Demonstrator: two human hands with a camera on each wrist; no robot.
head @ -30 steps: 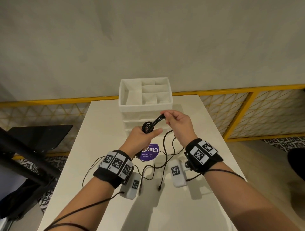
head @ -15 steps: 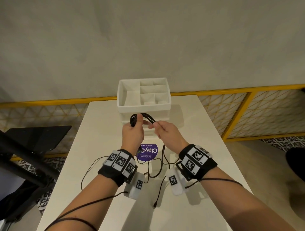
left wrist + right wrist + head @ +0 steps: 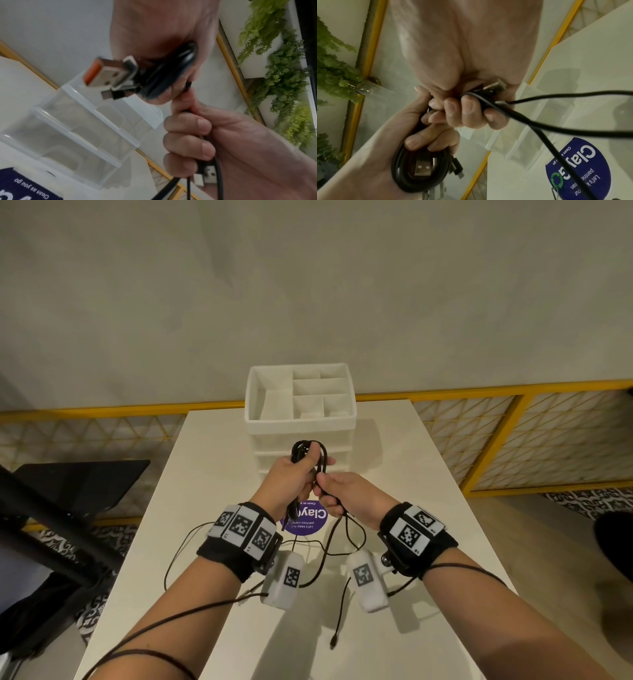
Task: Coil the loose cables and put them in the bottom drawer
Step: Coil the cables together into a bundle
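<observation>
My left hand (image 3: 301,470) grips a black cable coil (image 3: 308,451) upright just in front of the white drawer unit (image 3: 301,436). In the right wrist view the coil (image 3: 419,169) lies in the left hand (image 3: 426,135) with a USB plug inside the loops. The left wrist view shows an orange-tipped USB plug (image 3: 104,73) sticking out of the bundle. My right hand (image 3: 325,493) is curled round the loose strand just below the coil. The rest of the cable (image 3: 337,546) trails onto the table, its free plug (image 3: 333,645) near me. The drawers (image 3: 77,128) look closed.
The drawer unit carries an open compartment tray (image 3: 274,392) on top. A round purple sticker (image 3: 310,522) lies on the white table (image 3: 404,460) under my hands. Thin wires run from my wrist cameras. A yellow railing (image 3: 479,392) stands behind, a black object (image 3: 75,484) at left.
My right hand came from up and to the right of the coil, laid the strand over it, and now grips lower, beneath my left hand. Less slack cable lies on the table.
</observation>
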